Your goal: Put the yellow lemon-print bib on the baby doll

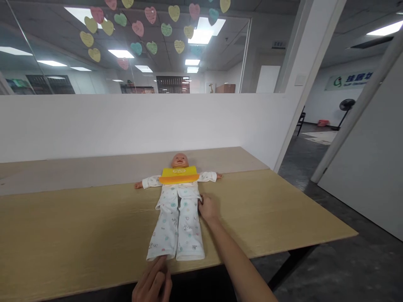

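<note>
You stand at a long pale wooden tabletop whose front edge runs just beneath your hands; a second, greyer board lies behind it, butted against a low white partition wall. Above the partition a glass pane carries paper hearts in yellow, pink and green, and ceiling light panels show through it. To your right the room opens onto a dark floor, with a standing fan and a green-lettered wall sign far off. No container is to be seen on the tabletop.

The baby doll lies on its back in the middle of the tabletop, head toward the partition, arms spread out to either side, feet toward you. It wears white printed pyjamas, and a yellow bib covers its chest. The trouser legs lie flat and straight, their hems just short of the front edge.

Your right hand rests at the doll's waist on its right-hand side as you see it, fingers touching the cloth; whether they pinch it or merely press on it you cannot tell. Your left hand sits at the front edge, fingers loosely curled and holding nothing, their tips touching the hem of the nearer trouser leg.
</note>
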The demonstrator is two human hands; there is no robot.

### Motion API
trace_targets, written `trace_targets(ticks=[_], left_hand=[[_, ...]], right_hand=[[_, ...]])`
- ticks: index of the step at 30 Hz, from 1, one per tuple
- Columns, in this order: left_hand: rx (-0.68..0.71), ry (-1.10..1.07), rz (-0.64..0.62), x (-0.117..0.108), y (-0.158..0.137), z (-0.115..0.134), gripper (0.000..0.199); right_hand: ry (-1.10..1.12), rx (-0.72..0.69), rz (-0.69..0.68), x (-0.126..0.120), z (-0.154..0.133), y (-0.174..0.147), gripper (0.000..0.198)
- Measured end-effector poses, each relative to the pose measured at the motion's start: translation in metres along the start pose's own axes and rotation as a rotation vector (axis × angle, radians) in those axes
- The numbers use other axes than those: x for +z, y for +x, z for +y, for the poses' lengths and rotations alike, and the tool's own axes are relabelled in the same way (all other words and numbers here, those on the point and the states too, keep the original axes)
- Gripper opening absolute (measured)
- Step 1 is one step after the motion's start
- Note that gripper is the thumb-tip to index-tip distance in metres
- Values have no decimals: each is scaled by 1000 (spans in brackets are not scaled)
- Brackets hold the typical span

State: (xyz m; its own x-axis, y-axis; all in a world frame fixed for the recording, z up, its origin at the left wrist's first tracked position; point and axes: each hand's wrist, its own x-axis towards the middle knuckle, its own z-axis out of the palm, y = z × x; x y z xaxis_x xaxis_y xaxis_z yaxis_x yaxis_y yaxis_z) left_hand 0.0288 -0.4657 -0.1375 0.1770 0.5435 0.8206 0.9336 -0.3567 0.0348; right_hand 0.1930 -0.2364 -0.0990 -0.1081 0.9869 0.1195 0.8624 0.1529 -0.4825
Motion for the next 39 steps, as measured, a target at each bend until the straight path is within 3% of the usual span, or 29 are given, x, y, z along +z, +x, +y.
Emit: trace_targets(ticks=[8, 12, 17, 24, 29, 33, 39], left_hand=[[36, 61, -153, 14, 12, -1, 10], [34, 60, -175, 11, 17, 6, 17], [42, 147, -174, 18, 3, 7, 20], [-104, 63, -240, 17, 6, 13, 10], [-81, 37, -176, 15, 17, 14, 26], [-118, 7, -212, 17, 17, 13, 33], [-221, 28, -276, 19, 21, 15, 74]], right_hand=[[40, -4, 6, -1, 0, -1, 31], [41, 0, 3, 1, 0, 0, 30], [53, 1, 2, 2, 1, 0, 29], [54, 6, 9, -1, 0, -2, 28], [68, 23, 4, 0, 1, -1, 29], [86, 7, 13, 0, 2, -1, 28], [75, 23, 14, 2, 3, 1, 26]])
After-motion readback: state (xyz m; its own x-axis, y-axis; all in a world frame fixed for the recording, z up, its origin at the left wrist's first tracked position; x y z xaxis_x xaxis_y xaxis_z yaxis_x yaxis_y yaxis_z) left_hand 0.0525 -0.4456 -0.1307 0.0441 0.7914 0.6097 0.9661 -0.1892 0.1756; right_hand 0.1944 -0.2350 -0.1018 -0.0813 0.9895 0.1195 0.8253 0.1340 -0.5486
